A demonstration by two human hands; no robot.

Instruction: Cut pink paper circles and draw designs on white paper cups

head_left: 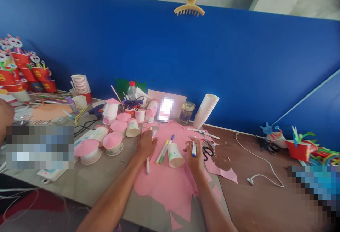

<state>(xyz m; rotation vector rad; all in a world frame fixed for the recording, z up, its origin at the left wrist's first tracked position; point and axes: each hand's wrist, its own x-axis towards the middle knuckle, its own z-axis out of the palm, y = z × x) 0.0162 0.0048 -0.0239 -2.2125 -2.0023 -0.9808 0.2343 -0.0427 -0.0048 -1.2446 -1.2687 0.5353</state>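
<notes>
My right hand point(195, 156) is closed around a white marker with a blue end point(194, 148), held over the pink paper point(170, 186). A pale marker point(147, 166) sticks out below my left hand point(145, 143), whose fingers are curled around it; its upper part is mostly hidden. Between my hands a white paper cup with a printed pattern point(175, 156) lies tipped on the pink paper. Beside it lie a yellow marker point(162, 150) and a green marker point(162, 157).
Paper cups with pink discs point(113, 140) stand at left. Behind are a glass jar point(186, 111), stacked cups point(206, 110) and a bright screen point(165, 108). Black scissors handles point(208, 150) lie right of my right hand. A white cable point(261, 157) crosses the brown table. Another person's arm point(5, 119) shows at far left.
</notes>
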